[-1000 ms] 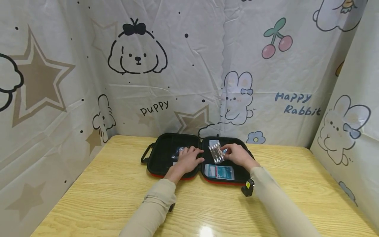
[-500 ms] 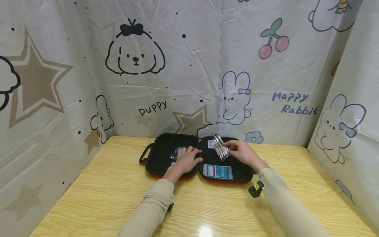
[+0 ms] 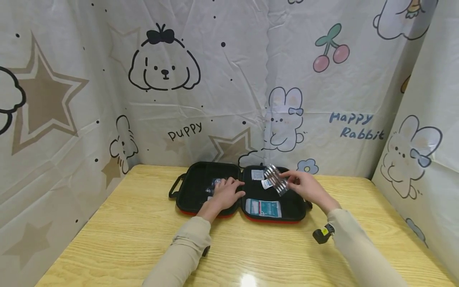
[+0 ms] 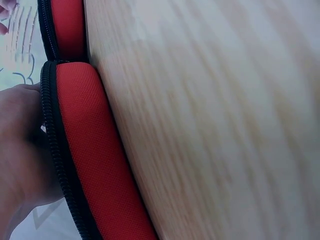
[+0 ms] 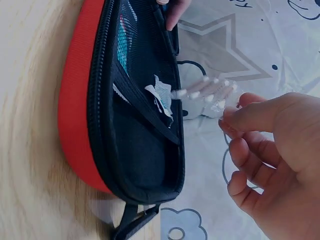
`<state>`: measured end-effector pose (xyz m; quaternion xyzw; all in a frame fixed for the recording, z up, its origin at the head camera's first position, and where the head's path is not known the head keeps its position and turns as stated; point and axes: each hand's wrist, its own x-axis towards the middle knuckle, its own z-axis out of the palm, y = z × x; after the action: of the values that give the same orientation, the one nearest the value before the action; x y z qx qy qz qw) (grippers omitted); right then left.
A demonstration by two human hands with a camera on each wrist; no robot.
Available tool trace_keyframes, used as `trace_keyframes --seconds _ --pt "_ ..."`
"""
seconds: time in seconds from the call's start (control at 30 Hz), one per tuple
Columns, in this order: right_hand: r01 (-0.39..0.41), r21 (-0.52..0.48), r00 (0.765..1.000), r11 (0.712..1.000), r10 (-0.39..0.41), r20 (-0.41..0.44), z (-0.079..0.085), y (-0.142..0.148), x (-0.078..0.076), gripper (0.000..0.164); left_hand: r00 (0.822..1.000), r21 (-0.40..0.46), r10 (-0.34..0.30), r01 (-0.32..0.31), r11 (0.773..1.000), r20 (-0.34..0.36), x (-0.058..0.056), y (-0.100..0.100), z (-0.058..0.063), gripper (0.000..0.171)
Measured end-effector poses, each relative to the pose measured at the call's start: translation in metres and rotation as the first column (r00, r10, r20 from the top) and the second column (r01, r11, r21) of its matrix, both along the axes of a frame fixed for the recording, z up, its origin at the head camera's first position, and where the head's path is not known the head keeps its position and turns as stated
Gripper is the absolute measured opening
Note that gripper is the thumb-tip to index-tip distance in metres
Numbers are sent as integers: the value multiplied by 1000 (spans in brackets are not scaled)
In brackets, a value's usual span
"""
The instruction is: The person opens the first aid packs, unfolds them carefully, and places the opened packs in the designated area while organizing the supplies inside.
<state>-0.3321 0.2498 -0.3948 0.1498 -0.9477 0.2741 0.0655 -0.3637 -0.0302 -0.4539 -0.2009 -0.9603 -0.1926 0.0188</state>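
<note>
An open black-lined case with a red shell (image 5: pixel 77 110) lies on the table, its two halves (image 3: pixel 290 205) side by side. My right hand (image 3: pixel 306 188) pinches a clear pack of white-tipped swabs (image 3: pixel 275 180) between thumb and fingertips, tilted above the right half. In the right wrist view that hand (image 5: pixel 280 150) has its other fingers loosely bent below the pack of swabs (image 5: pixel 210 92). My left hand (image 3: pixel 226 195) rests in the left half with spread fingers, partly covering a dark blue packet (image 3: pixel 216 181). The left wrist view shows this hand (image 4: pixel 25 150) behind the zipper edge.
In the right half lie a teal and white packet (image 3: pixel 265 208), a pale packet (image 3: pixel 257 174) and a small white label (image 3: pixel 267 183). A black carry handle (image 3: pixel 175 186) sticks out at the left. A printed curtain (image 3: pixel 222 79) stands behind the wooden table (image 3: pixel 125 223).
My right hand has lifted the pack of swabs and shifted right with it, uncovering the pale packet and the white label. The left hand has stayed in place.
</note>
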Motion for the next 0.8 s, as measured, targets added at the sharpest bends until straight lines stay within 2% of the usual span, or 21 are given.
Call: trace_keyframes --seconds 0.27,0.47,0.63,0.8 --pt "-6 10 1000 1000 6 4 4 14 11 32 1000 8 -5 5 1000 -2 0 1 2 42" --pt "-42 8 999 999 42 -1 1 21 14 34 1000 0 -5 5 1000 -1 1 0 3 42" --pt "-66 9 998 998 65 26 -4 27 16 35 1000 3 -5 5 1000 6 1 1 2 42" --pt "-55 34 997 998 53 59 -7 34 19 34 1000 11 -11 11 1000 1 1 0 1 42"
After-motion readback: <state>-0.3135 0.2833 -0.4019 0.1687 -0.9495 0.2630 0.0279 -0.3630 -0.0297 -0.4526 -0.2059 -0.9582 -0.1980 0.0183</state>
